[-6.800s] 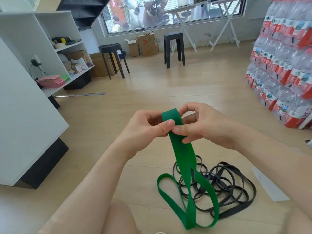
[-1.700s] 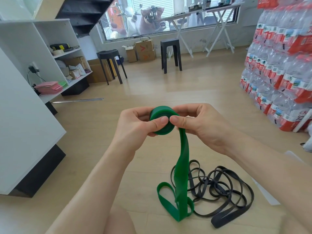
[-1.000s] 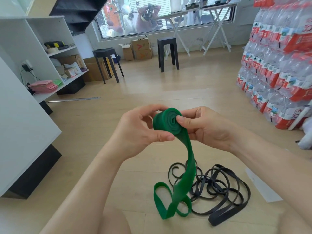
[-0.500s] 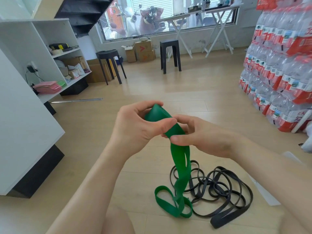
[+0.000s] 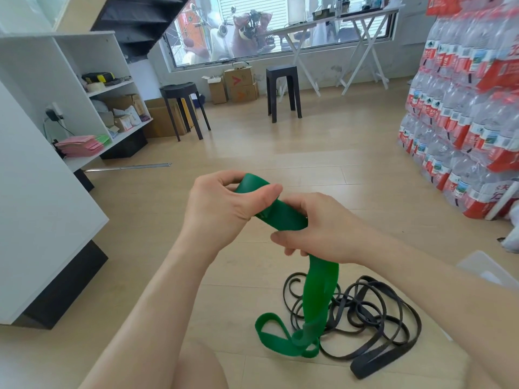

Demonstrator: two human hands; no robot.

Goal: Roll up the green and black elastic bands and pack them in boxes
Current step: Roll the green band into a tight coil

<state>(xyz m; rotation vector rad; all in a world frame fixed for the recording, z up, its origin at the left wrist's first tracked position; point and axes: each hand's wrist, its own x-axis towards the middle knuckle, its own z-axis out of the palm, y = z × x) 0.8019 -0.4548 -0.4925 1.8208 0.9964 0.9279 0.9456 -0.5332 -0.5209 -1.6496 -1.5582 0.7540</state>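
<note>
Since half a second ago the right hand (image 5: 323, 231) has slid down the green band (image 5: 320, 287), away from the roll (image 5: 250, 185).

Head view: the left hand (image 5: 222, 209) has its grip closed on the roll, thumb across the near side. The coil's face is turned away, so its tightness is probably unreadable. The right grip wraps the flat strip just right of and nearer than the roll. From there the band's long axis drops to the floor (image 5: 309, 153), and its tail loop overlaps the left side of the black band (image 5: 365, 369).
</note>
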